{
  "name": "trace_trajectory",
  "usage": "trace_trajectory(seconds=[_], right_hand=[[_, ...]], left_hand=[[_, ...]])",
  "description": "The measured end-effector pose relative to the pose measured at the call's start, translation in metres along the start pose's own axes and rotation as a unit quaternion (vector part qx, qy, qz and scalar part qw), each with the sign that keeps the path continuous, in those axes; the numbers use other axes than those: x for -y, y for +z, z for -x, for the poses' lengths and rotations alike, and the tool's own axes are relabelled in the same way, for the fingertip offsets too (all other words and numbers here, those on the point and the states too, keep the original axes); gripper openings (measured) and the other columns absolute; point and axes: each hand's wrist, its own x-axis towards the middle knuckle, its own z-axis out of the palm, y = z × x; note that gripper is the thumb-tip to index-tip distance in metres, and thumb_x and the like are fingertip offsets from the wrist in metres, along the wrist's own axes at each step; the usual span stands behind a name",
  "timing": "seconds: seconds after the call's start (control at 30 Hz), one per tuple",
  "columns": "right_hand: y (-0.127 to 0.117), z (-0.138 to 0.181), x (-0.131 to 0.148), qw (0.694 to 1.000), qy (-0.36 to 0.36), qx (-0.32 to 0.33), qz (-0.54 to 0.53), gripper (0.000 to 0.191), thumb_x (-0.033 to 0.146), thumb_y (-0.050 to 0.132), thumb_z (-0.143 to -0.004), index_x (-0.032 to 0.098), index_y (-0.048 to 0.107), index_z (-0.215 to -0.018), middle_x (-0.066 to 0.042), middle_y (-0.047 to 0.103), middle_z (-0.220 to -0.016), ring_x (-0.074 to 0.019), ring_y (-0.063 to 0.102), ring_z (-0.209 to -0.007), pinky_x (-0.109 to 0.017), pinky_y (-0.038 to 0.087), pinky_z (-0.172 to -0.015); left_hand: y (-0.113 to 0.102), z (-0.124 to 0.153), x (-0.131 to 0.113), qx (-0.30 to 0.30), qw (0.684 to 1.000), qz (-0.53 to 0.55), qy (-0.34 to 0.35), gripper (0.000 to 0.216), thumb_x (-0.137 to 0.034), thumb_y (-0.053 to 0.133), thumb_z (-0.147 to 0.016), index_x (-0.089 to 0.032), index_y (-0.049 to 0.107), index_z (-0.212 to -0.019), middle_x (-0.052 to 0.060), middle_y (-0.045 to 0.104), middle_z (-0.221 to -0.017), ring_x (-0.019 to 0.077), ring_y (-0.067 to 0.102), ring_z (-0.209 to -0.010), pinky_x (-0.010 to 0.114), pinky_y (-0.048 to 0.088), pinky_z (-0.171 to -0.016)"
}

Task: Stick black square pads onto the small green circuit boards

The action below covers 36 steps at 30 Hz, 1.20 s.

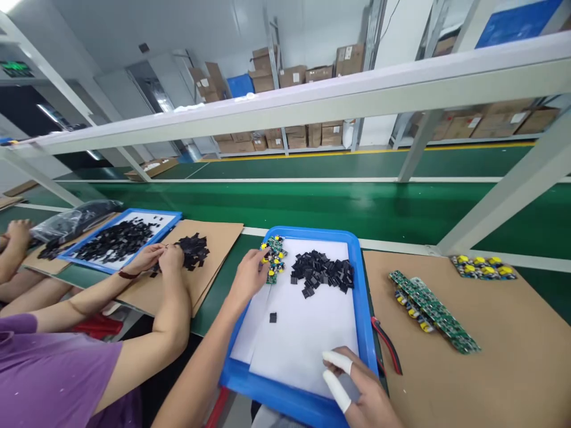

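My left hand [250, 274] reaches to the left rim of the blue tray [366, 309], its fingers closed on a green circuit board [273, 274] with yellow components. Some fingertips are hidden from me. My right hand [359, 386] hovers above the tray's near right part, with white covers on its thumb and forefinger. Those two digits are apart, and I see nothing between them. On the tray's white sheet [303, 351] lies a heap of small black square pieces [323, 270]. One single black piece [273, 318] sits apart, nearer to me.
Right of the tray, red-and-black handled pliers [390, 348] and more circuit boards [432, 312] [482, 267] lie on cardboard [504, 374]. A co-worker in a purple shirt [57, 374] handles black pieces [193, 251] at left, near another blue tray [122, 238]. A shelf beam [285, 116] crosses ahead.
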Motion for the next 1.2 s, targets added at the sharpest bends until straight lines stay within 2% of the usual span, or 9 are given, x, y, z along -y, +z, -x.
trace_trajectory(seconds=[0.1, 0.2, 0.4, 0.5, 0.6, 0.77, 0.93, 1.07, 1.2], right_hand=[[0.0, -0.001, 0.0, 0.999, -0.023, 0.021, 0.018, 0.027, 0.019, 0.055, -0.097, 0.029, 0.065, -0.119, -0.004, 0.071, -0.099, -0.0188, 0.073, -0.084, -0.024, 0.061, -0.079], [0.0, 0.0, 0.0, 0.998, -0.049, 0.031, 0.036, 0.03, 0.016, 0.053, -0.097, 0.028, 0.063, -0.123, -0.004, 0.071, -0.098, -0.0194, 0.072, -0.084, -0.026, 0.06, -0.078], [-0.012, -0.004, 0.004, 0.996, -0.021, 0.086, 0.031, 0.03, 0.015, 0.052, -0.098, 0.028, 0.061, -0.123, -0.004, 0.069, -0.102, -0.019, 0.071, -0.091, -0.026, 0.058, -0.083], [-0.027, -0.026, 0.006, 0.99, -0.015, 0.113, 0.079, 0.032, 0.013, 0.051, -0.098, 0.027, 0.062, -0.124, -0.008, 0.068, -0.116, -0.0218, 0.069, -0.104, -0.03, 0.056, -0.092], [-0.037, -0.062, 0.009, 0.981, -0.05, 0.124, 0.141, 0.034, 0.01, 0.049, -0.097, 0.024, 0.062, -0.125, -0.011, 0.065, -0.12, -0.0247, 0.066, -0.108, -0.037, 0.054, -0.096], [-0.024, -0.106, 0.024, 0.965, -0.09, 0.161, 0.186, 0.026, 0.015, 0.053, -0.098, 0.022, 0.065, -0.12, -0.01, 0.066, -0.109, -0.0257, 0.067, -0.098, -0.04, 0.056, -0.089], [0.0, -0.107, 0.035, 0.96, -0.092, 0.204, 0.166, 0.02, 0.015, 0.058, -0.095, 0.02, 0.069, -0.112, -0.01, 0.068, -0.108, -0.0259, 0.067, -0.098, -0.038, 0.055, -0.089], [0.007, -0.102, 0.03, 0.981, -0.078, 0.158, 0.086, 0.019, 0.019, 0.062, -0.096, 0.022, 0.074, -0.111, -0.006, 0.071, -0.097, -0.021, 0.068, -0.089, -0.031, 0.055, -0.082], [0.004, -0.089, 0.021, 0.993, -0.054, 0.087, 0.052, 0.017, 0.023, 0.066, -0.096, 0.021, 0.076, -0.108, -0.004, 0.072, -0.091, -0.0174, 0.068, -0.083, -0.026, 0.054, -0.077]], left_hand=[[0.002, -0.019, 0.013, 0.01, 1.0, -0.026, -0.006, 0.035, -0.015, 0.061, -0.086, -0.018, 0.074, -0.119, 0.011, 0.07, -0.112, 0.0224, 0.071, -0.083, 0.036, 0.058, -0.087], [-0.001, -0.011, 0.011, 0.006, 0.999, -0.035, -0.015, 0.036, -0.02, 0.056, -0.092, -0.018, 0.07, -0.125, 0.012, 0.066, -0.125, 0.0233, 0.071, -0.09, 0.036, 0.057, -0.086], [-0.019, 0.068, -0.01, 0.068, 0.997, -0.018, -0.006, 0.034, -0.033, 0.059, -0.096, -0.023, 0.068, -0.128, 0.007, 0.072, -0.109, 0.0239, 0.073, -0.087, 0.035, 0.058, -0.082], [-0.01, 0.109, -0.015, 0.113, 0.993, -0.018, 0.003, 0.041, -0.028, 0.07, -0.087, -0.025, 0.069, -0.128, 0.008, 0.074, -0.116, 0.0293, 0.073, -0.1, 0.038, 0.059, -0.086], [0.008, 0.13, -0.014, 0.097, 0.995, -0.034, -0.015, 0.045, -0.022, 0.066, -0.087, -0.022, 0.066, -0.133, 0.012, 0.071, -0.126, 0.0347, 0.066, -0.116, 0.048, 0.055, -0.099], [0.023, 0.131, -0.011, 0.074, 0.997, -0.018, -0.032, 0.024, -0.02, 0.052, -0.095, -0.02, 0.073, -0.107, 0.013, 0.071, -0.114, 0.0342, 0.067, -0.108, 0.051, 0.055, -0.095], [0.022, 0.13, -0.022, 0.072, 0.996, 0.055, 0.016, 0.02, -0.022, 0.048, -0.1, -0.022, 0.068, -0.096, 0.007, 0.074, -0.094, 0.0262, 0.072, -0.09, 0.039, 0.06, -0.083], [0.026, 0.131, -0.035, 0.043, 0.98, 0.185, 0.067, 0.015, -0.03, 0.054, -0.101, -0.024, 0.068, -0.104, 0.005, 0.076, -0.099, 0.0221, 0.075, -0.091, 0.031, 0.06, -0.082], [0.032, 0.129, -0.044, 0.081, 0.968, 0.237, 0.007, 0.011, -0.034, 0.063, -0.096, -0.025, 0.067, -0.101, 0.001, 0.077, -0.091, 0.0195, 0.076, -0.081, 0.026, 0.061, -0.076]])
